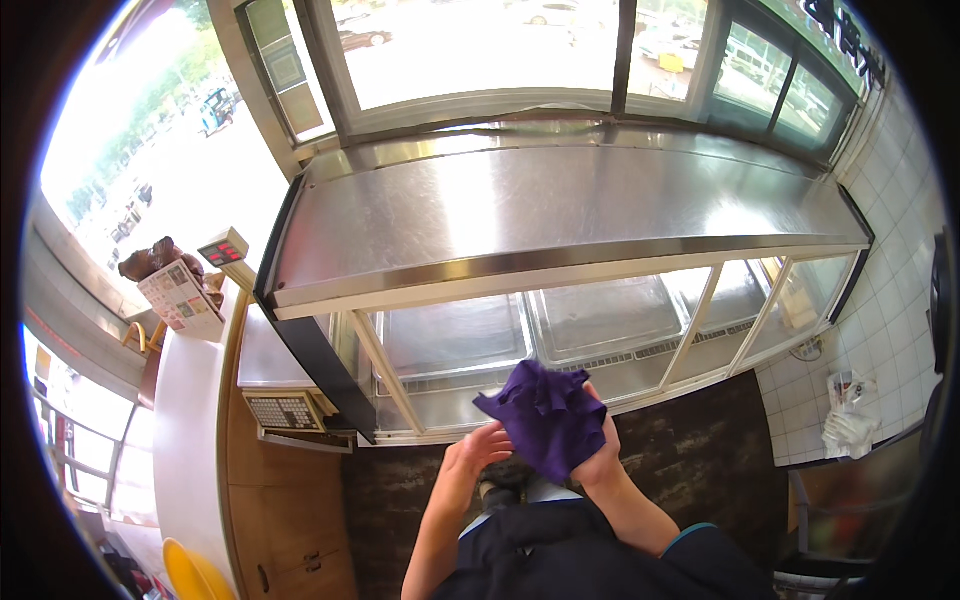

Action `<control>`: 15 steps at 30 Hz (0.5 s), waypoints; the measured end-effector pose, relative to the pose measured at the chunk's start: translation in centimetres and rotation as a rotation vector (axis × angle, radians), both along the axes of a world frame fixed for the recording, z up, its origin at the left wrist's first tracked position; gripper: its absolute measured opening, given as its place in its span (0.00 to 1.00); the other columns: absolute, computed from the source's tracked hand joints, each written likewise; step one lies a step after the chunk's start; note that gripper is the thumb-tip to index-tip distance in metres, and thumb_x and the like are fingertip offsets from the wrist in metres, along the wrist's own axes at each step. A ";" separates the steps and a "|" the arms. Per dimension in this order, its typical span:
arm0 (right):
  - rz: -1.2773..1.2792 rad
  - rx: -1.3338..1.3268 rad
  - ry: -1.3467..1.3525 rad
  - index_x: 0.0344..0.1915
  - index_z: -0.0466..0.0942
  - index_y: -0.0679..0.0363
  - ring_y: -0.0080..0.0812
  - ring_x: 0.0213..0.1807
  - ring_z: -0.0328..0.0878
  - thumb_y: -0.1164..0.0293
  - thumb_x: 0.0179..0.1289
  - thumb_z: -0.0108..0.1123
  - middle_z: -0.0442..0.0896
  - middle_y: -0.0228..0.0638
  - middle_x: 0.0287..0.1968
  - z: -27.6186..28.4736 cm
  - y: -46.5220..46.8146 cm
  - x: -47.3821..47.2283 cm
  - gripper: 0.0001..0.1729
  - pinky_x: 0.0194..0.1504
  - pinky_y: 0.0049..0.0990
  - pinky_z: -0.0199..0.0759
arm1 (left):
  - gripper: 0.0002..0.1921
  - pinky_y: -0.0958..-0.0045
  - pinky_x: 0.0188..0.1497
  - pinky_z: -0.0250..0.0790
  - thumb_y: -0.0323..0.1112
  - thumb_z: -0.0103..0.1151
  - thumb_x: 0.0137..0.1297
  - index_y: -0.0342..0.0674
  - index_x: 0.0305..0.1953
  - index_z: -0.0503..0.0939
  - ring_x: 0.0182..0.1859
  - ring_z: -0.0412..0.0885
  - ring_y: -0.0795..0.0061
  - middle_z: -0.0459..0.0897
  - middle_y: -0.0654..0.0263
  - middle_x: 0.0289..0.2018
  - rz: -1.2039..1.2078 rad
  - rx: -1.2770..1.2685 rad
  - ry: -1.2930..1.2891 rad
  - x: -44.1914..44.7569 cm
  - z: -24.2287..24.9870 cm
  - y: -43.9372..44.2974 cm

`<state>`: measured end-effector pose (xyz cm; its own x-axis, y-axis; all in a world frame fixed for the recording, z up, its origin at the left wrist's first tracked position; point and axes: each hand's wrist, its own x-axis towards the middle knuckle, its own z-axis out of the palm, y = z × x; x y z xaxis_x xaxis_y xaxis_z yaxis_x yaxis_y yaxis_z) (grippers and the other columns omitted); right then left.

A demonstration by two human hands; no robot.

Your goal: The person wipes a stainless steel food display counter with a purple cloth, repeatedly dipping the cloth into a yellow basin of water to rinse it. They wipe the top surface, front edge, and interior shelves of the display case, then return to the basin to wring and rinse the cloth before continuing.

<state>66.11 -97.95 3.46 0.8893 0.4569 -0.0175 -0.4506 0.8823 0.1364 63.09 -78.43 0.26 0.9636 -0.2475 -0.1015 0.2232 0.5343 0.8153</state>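
A crumpled purple cloth [551, 420] lies bunched over my right hand [601, 450], whose palm and fingers hold it from the right side and from below. My left hand [477, 448] is at the cloth's lower left edge, its fingers slightly bent and spread; whether the fingertips touch the cloth is hard to tell. Both hands are in front of my body, near the lower frame of a glass-fronted display case [480, 409]. The case has a stainless steel top [540, 202], and shallow metal trays [457, 334] lie inside it behind the panes.
At the left stand a scale with a keypad [283, 412], its display on a post [223, 249], and a white counter [187, 420] over wooden cabinets. A yellow bowl-like object [193, 574] is at lower left. Plastic bags [850, 420] hang on the tiled wall; a chair [840, 517] stands below.
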 end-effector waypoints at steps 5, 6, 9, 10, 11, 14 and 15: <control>0.180 -0.174 0.101 0.62 0.68 0.65 0.46 0.65 0.67 0.49 0.70 0.41 0.72 0.45 0.62 -2.4 0.2 -1.2 0.33 0.70 0.43 0.52 | 0.12 0.78 0.44 0.71 0.34 0.49 0.72 0.33 0.49 0.75 0.41 0.80 0.80 0.83 0.66 0.40 0.162 0.293 0.028 0.2 0.9 -1.5; 0.199 -0.233 0.129 0.57 0.72 0.64 0.44 0.62 0.71 0.53 0.69 0.45 0.75 0.46 0.59 -3.3 0.4 -1.5 0.29 0.68 0.42 0.57 | 0.11 0.79 0.43 0.71 0.34 0.48 0.73 0.34 0.48 0.75 0.40 0.80 0.81 0.82 0.66 0.39 0.244 0.240 0.033 0.2 1.0 -1.5; 0.293 -0.383 0.364 0.54 0.74 0.64 0.44 0.61 0.72 0.60 0.67 0.47 0.76 0.47 0.58 -5.9 1.2 -2.3 0.24 0.66 0.41 0.60 | 0.11 0.79 0.44 0.71 0.33 0.43 0.74 0.36 0.51 0.72 0.42 0.79 0.80 0.81 0.67 0.42 0.380 0.189 0.074 -0.2 1.6 -0.7; 0.333 -0.310 0.324 0.54 0.71 0.64 0.44 0.59 0.73 0.65 0.67 0.46 0.75 0.47 0.59 -6.5 1.3 -2.8 0.20 0.61 0.41 0.64 | 0.12 0.77 0.47 0.71 0.33 0.43 0.74 0.35 0.52 0.71 0.44 0.79 0.78 0.80 0.65 0.43 0.399 0.184 0.027 -0.2 1.7 -0.3; 0.350 -0.384 0.355 0.55 0.70 0.63 0.43 0.59 0.73 0.66 0.66 0.46 0.74 0.47 0.59 -7.0 1.5 -3.2 0.20 0.61 0.41 0.64 | 0.13 0.76 0.50 0.70 0.33 0.42 0.74 0.35 0.53 0.71 0.46 0.78 0.77 0.80 0.64 0.45 0.416 0.186 -0.004 -0.1 1.9 0.0; 0.327 -0.691 0.535 0.61 0.64 0.60 0.42 0.63 0.68 0.68 0.64 0.48 0.71 0.43 0.63 -7.7 1.6 -4.9 0.24 0.62 0.40 0.61 | 0.16 0.76 0.53 0.65 0.31 0.43 0.72 0.31 0.56 0.69 0.48 0.75 0.77 0.77 0.64 0.46 0.375 0.157 0.035 0.0 2.4 1.0; 0.283 -0.734 0.531 0.61 0.64 0.59 0.41 0.63 0.67 0.68 0.65 0.48 0.71 0.42 0.63 -7.7 1.5 -5.5 0.25 0.62 0.39 0.60 | 0.17 0.78 0.53 0.64 0.31 0.44 0.71 0.30 0.57 0.69 0.48 0.74 0.79 0.77 0.64 0.45 0.351 0.167 0.043 0.3 2.5 1.1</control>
